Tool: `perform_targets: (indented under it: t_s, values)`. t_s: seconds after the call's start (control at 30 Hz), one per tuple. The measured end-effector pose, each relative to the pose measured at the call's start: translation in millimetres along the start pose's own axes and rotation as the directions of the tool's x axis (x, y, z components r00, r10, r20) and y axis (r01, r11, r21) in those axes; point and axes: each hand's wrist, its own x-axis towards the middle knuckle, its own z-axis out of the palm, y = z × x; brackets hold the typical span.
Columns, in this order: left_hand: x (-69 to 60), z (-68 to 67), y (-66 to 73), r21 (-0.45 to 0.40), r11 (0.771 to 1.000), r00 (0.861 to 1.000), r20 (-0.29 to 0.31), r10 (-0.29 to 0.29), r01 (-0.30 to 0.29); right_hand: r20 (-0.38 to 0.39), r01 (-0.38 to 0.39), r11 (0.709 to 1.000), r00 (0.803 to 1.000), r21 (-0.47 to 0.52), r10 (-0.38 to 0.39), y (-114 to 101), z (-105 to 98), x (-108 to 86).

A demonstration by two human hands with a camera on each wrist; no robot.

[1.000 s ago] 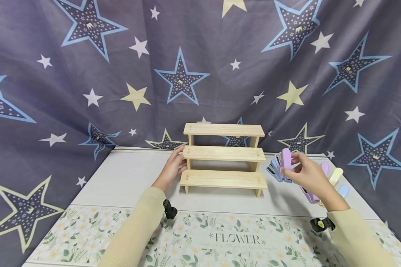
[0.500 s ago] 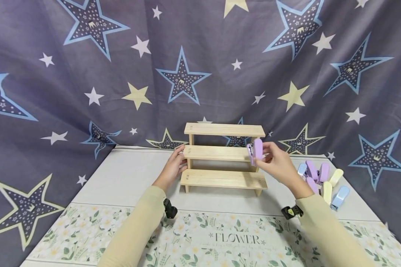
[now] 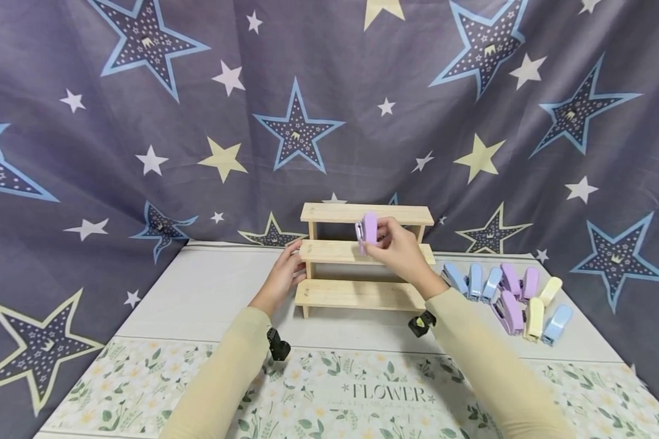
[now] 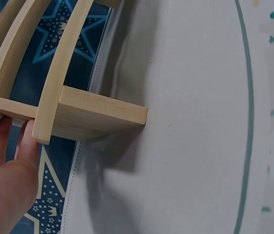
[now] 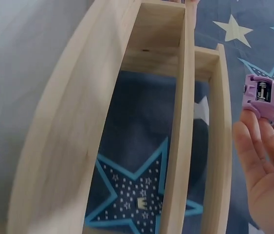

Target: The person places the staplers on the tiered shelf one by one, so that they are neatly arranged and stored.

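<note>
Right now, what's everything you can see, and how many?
Three-tier shelf: one, pale wood, centre.
Held stapler: one, purple, before the shelf.
Loose staplers: nine, four blue, three purple, two pale yellow, right of the shelf.
Tablecloth: one, white with floral front, underneath.
Curtain: one, dark with stars, behind.
Wrist cameras: two, black, one per wrist.
Sleeves: two, pale yellow, both arms.
Left hand: one, bare, shelf's left end.
Right hand: one, bare, holding the stapler.

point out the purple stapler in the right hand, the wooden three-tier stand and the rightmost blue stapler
held purple stapler (image 3: 370,228): head view, on its purple top cover
wooden three-tier stand (image 3: 332,250): head view, on its middle step
rightmost blue stapler (image 3: 558,324): head view, on its body
</note>
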Motion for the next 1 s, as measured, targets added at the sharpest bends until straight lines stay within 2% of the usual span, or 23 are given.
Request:
perform_targets:
  t_s: [0.2,0.43,0.67,1.0]
  values:
    - [-1.8,-0.3,0.6,0.014,1.000,1.000,0.007,0.001,-0.001,-0.024,0.009,1.000,1.000,0.028,-0.008,-7,17,22.2]
    - [-0.5,-0.7,1.8,-0.010,1.000,1.000,0.007,0.006,-0.006,-0.037,-0.058,0.993,0.997,0.106,0.062,-19,29,50.2]
    - [0.2,0.3,1.7,0.001,1.000,1.000,0.009,0.010,-0.010,-0.026,-0.099,0.985,0.994,0.144,0.103,-26,42,69.4]
    - [0.3,0.6,0.4,-0.001,1.000,1.000,0.000,-0.001,0.001,-0.070,-0.150,0.985,0.985,0.083,0.156,-19,57,85.7]
